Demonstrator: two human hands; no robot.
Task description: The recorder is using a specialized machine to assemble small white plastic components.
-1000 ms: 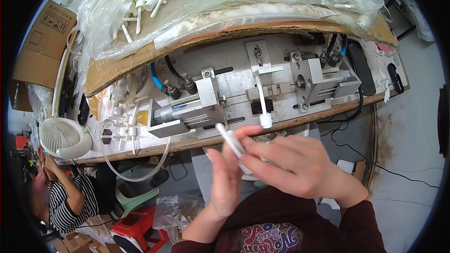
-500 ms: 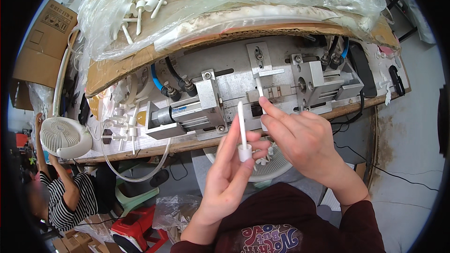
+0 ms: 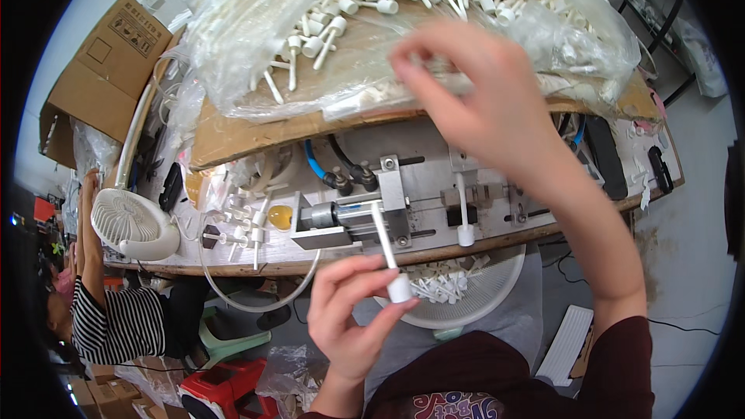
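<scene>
My left hand [image 3: 345, 314] pinches a white plastic cap with a long stem [image 3: 400, 289] between thumb and fingers, the stem pointing up and away. Raised over the bench, my right hand [image 3: 489, 89] is in front of the cardboard edge and the plastic-covered heap. Its fingers are bent and smeared by motion, and nothing shows in them. A second white stemmed cap [image 3: 465, 233] sits in the middle of the metal fixture, cap end toward me. To its left is an air cylinder clamp [image 3: 349, 221]; my right arm largely hides the matching clamp.
Many white stemmed caps [image 3: 334, 27] lie on plastic sheeting over cardboard [image 3: 264, 140]. Below the bench edge, a white basket [image 3: 508, 287] holds more pieces. A white fan [image 3: 132, 221] stands at left, near another person in a striped shirt [image 3: 128, 322]. Clear tubing [image 3: 233, 302] hangs off the bench.
My right hand has left the stemmed cap at the fixture and moved up toward the heap. My left hand has shifted slightly left and down with its piece. The view has shifted too.
</scene>
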